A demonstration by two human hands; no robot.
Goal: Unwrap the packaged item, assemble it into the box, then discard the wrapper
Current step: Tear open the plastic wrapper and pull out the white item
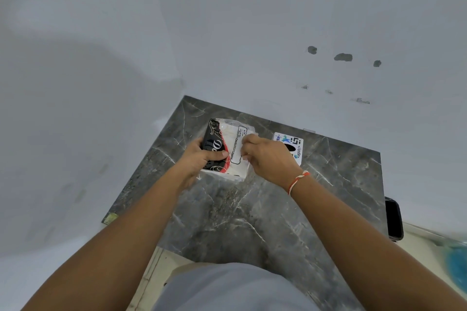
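A tissue pack in a clear wrapper with black, red and white print lies on the dark marble tabletop. My left hand grips its black left end, thumb on top. My right hand pinches the clear wrapper at the pack's right side, fingers closed on the film. Just right of my right hand stands a white box with a blue logo and a dark oval opening, partly hidden by that hand.
The table sits in a corner between pale walls. A black phone-like object lies off the table's right edge. Something blurred and blue is at the far right. A thread band circles my right wrist.
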